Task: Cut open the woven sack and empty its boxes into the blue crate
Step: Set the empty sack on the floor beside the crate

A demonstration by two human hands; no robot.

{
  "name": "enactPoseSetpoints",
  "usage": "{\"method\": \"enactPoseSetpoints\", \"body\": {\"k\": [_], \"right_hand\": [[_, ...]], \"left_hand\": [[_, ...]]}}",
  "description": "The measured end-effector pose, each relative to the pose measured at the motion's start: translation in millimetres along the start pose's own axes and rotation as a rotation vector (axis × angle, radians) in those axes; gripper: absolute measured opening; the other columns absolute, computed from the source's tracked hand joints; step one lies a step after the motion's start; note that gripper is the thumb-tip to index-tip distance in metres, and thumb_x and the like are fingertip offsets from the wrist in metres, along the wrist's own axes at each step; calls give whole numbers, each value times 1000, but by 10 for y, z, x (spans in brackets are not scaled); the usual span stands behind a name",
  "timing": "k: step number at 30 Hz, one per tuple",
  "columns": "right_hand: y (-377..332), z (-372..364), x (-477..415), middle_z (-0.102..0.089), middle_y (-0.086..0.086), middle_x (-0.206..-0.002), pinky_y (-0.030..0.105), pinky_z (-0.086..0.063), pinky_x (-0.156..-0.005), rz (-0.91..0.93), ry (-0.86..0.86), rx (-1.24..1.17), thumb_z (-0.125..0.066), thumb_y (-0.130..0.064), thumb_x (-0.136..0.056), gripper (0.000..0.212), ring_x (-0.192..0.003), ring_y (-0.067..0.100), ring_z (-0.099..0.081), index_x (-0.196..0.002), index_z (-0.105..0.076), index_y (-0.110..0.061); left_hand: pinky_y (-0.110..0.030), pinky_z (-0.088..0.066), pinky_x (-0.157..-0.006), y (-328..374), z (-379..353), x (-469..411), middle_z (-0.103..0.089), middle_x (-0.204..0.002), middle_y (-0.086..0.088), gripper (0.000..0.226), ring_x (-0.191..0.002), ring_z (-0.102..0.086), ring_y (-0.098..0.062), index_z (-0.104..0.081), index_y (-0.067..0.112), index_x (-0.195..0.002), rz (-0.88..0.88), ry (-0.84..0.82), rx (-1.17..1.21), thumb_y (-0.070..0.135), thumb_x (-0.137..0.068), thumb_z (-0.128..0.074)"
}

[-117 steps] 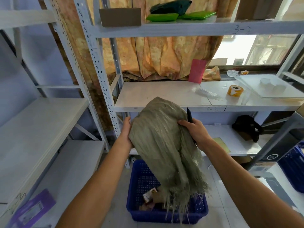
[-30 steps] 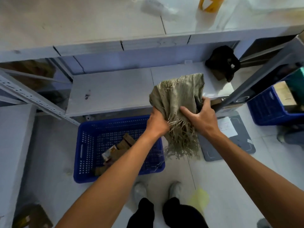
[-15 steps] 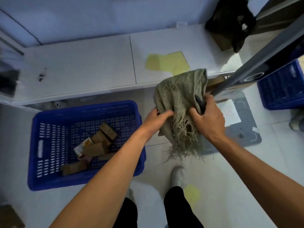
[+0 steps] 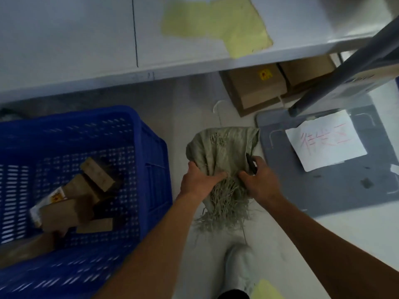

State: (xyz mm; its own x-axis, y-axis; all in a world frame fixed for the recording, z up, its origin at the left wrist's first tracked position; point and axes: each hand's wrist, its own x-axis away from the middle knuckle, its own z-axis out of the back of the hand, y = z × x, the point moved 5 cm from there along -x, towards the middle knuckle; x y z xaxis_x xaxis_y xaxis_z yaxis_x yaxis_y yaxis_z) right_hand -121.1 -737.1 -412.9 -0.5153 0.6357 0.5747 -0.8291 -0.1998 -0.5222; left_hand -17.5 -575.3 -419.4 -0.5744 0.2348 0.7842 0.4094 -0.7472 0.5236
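Observation:
The grey-green woven sack (image 4: 222, 147) is crumpled low over the floor, frayed threads hanging from its cut end. My left hand (image 4: 198, 182) grips its left side. My right hand (image 4: 261, 180) grips its right side and also holds a black cutter (image 4: 250, 162) against the cloth. To the left stands the blue crate (image 4: 151, 156) with several brown cardboard boxes (image 4: 97, 173) lying loose inside. The sack looks limp and flat.
A white shelf board (image 4: 86, 39) with a yellow paper patch (image 4: 216, 20) overhangs the floor. Brown cartons (image 4: 257, 87) sit under it. A grey platform (image 4: 336, 186) with a white paper sheet (image 4: 326, 141) lies at right. My white shoe (image 4: 239, 268) is below.
I have bent down: the sack went from above the crate to near the floor, right of the crate. Both hands have bunched it smaller.

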Motion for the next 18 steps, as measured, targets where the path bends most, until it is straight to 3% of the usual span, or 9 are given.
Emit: {"method": "enactPoseSetpoints", "body": {"k": [7,11,14,18], "right_hand": [[719,-570,-550,-68,12,-119,47,-55,-88,-48,-45,28,-66,-28,-89,50,-103,35,-65,-137,-53,-23],[931,-717,-806,-66,15,-122,39,-51,-89,-75,-87,82,-67,-27,-91,51,-108,36,-63,-138,-53,-18],[1042,-719,-922,-64,15,-124,42,-51,-91,-154,-122,157,-69,-40,-88,62,-112,36,-61,-140,-49,-14],[1054,-615,-873,-63,15,-116,41,-53,-83,-223,-98,239,-64,-56,-87,63,-103,35,-62,-127,-52,-9]], "left_hand": [[-45,-48,-107,-610,-559,-765,-59,-137,-5,101,-124,-57,-29,-40,20,-144,28,18,-55,62,-64,-86],[-46,-50,-105,-836,-652,-961,-60,-139,-6,100,-124,-59,-28,-39,18,-145,1,41,-87,58,-66,-87],[-47,-44,-110,-925,-684,-1013,-48,-148,-10,117,-133,-50,-32,-24,14,-153,55,4,-177,59,-66,-87],[-45,-35,-114,-862,-617,-930,-33,-157,-13,129,-142,-39,-33,-9,13,-159,106,-15,-238,62,-68,-86]]}}
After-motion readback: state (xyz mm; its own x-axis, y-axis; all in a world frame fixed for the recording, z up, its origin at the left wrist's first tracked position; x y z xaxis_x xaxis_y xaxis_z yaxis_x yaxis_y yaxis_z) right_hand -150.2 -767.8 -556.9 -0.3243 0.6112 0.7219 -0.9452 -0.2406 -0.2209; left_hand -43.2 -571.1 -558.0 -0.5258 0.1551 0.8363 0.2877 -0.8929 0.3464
